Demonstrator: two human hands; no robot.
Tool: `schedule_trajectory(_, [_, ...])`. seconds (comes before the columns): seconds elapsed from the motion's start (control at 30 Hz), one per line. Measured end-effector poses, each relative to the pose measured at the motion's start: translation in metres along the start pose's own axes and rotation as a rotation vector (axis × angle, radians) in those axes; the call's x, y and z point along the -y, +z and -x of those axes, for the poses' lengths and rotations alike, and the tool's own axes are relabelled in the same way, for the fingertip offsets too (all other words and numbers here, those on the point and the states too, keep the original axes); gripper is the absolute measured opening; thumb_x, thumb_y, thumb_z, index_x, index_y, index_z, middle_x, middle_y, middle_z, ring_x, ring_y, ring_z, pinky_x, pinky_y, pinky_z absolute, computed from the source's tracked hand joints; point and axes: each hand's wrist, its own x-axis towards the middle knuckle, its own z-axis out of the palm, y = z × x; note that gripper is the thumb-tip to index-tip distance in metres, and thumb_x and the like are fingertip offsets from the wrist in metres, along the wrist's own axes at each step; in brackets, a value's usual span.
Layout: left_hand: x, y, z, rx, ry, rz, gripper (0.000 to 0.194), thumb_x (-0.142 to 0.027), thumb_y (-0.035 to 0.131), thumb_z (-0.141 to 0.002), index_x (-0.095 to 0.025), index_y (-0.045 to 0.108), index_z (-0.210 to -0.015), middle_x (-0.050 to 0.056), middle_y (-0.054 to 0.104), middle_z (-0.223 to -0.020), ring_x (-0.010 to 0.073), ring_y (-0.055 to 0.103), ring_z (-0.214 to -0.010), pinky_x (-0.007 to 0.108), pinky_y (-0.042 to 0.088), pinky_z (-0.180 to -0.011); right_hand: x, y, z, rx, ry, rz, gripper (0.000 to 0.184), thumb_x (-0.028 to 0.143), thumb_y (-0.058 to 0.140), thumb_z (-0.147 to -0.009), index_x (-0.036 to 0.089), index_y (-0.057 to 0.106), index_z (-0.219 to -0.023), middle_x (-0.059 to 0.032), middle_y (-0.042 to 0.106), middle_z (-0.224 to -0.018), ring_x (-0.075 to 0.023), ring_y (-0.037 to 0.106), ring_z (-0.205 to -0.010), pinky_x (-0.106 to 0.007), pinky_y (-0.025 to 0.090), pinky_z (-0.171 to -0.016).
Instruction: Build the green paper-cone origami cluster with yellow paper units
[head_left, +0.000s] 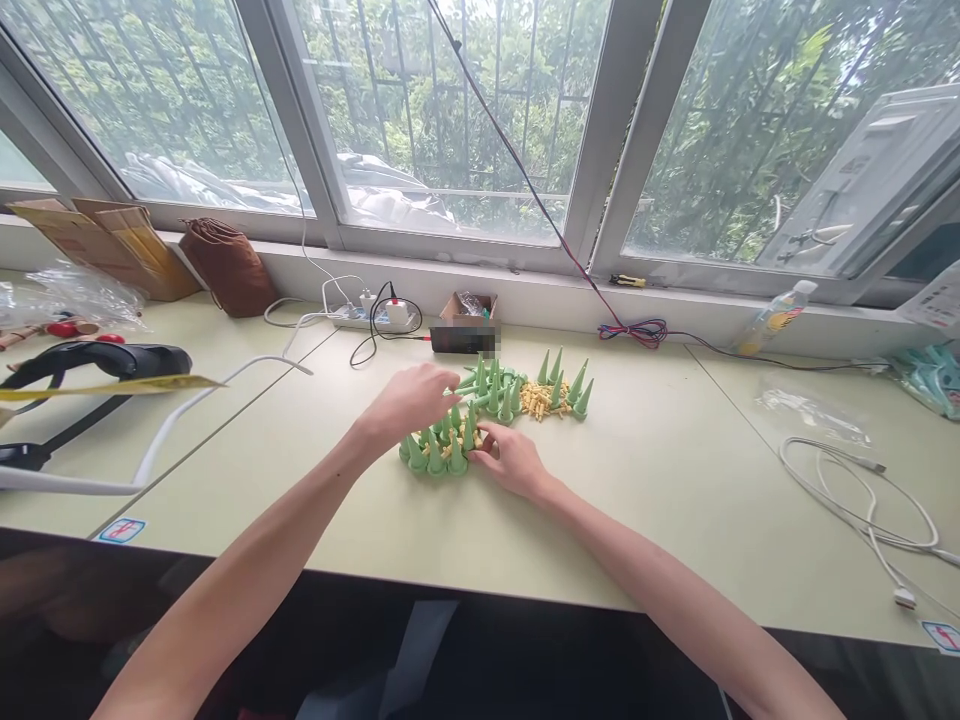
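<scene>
Green cones [436, 456] stand upright in a cluster on the pale table, with small yellow pegs [427, 450] showing among them. My left hand [412, 400] is over the far left side of this cluster, fingers curled together; whatever they pinch is hidden. At the cluster's right edge, my right hand [514, 460] has its thumb and forefinger closed around a green cone [469, 434]. Just beyond lie more green cones [493, 390], some on their sides. A heap of yellow pegs [544, 400] sits to the right, with several upright cones [581, 398] around it.
Behind the cones stands a small open box [465, 325] beside a power strip [375, 315]. A headset [150, 360] and white strap [161, 440] lie left. Right are a coiled white cable [862, 510], a clear plastic bag [814, 415] and a bottle [776, 318].
</scene>
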Motion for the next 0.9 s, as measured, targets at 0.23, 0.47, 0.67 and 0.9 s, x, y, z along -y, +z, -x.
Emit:
schedule_trajectory(0.23, [-0.009, -0.013, 0.028, -0.223, -0.049, 0.052, 0.025, -0.033, 0.046, -0.097, -0.019, 0.067, -0.098, 0.007, 0.071, -0.090, 0.0191, 0.063, -0.068, 0.028, 0.037, -0.060, 0.000, -0.001, 0.000, 0.006, 0.010, 0.001, 0.044, 0.036, 0.067, -0.090, 0.022, 0.059, -0.131, -0.0027, 0.074, -0.094, -0.0207, 0.067, -0.087, -0.031, 0.047, -0.078])
schedule_trajectory(0.47, [-0.044, 0.040, 0.083, -0.040, 0.086, 0.238, 0.024, -0.032, 0.048, -0.097, -0.020, 0.066, -0.086, 0.006, 0.070, -0.086, 0.0210, 0.067, -0.076, 0.028, 0.043, -0.063, -0.001, 0.000, 0.001, 0.007, -0.002, 0.024, 0.044, 0.033, 0.064, -0.090, 0.021, 0.058, -0.131, -0.0031, 0.073, -0.093, -0.0208, 0.067, -0.088, -0.031, 0.047, -0.077])
schedule_trajectory(0.67, [-0.045, 0.082, 0.093, 0.002, 0.035, 0.314, 0.026, -0.026, 0.043, -0.099, -0.020, 0.068, -0.099, 0.008, 0.071, -0.099, 0.0239, 0.069, -0.088, 0.031, 0.049, -0.071, -0.001, 0.000, 0.000, 0.009, -0.019, 0.028, 0.045, 0.037, 0.064, -0.091, 0.020, 0.057, -0.132, -0.0033, 0.073, -0.094, -0.0216, 0.067, -0.089, -0.030, 0.046, -0.077])
schedule_trajectory(0.9, [-0.044, 0.087, 0.093, -0.045, 0.017, 0.360, 0.026, -0.025, 0.044, -0.097, -0.019, 0.067, -0.107, 0.008, 0.072, -0.104, 0.0248, 0.070, -0.091, 0.033, 0.051, -0.075, -0.002, -0.001, 0.000, 0.021, -0.016, 0.038, 0.046, 0.037, 0.063, -0.091, 0.019, 0.056, -0.134, -0.0036, 0.073, -0.094, -0.0217, 0.066, -0.089, -0.031, 0.046, -0.078])
